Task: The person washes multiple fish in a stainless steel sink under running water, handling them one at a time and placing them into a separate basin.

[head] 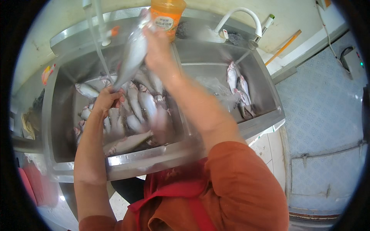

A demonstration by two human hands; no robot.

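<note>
Both my hands hold one silvery fish [132,53] slantwise above the left basin of a stainless steel double sink [65,115]. My left hand [108,99] grips its lower, narrow end. Around its upper end, blurred by motion, is my right hand [159,49], in front of an orange bottle. Water [99,55] runs from a white tap at the upper left, just left of the held fish. Many whole fish [147,101] lie heaped in the left basin under my hands. Several more fish [232,76] lie at the right side of the right basin, beside clear plastic [212,85].
A bottle of orange liquid [169,14] stands behind the divider. A white curved tap [241,10] rises behind the right basin, near a small metal cup [253,44]. An orange stick [283,47] leans at the right. A red and yellow packet [48,74] lies on the left rim.
</note>
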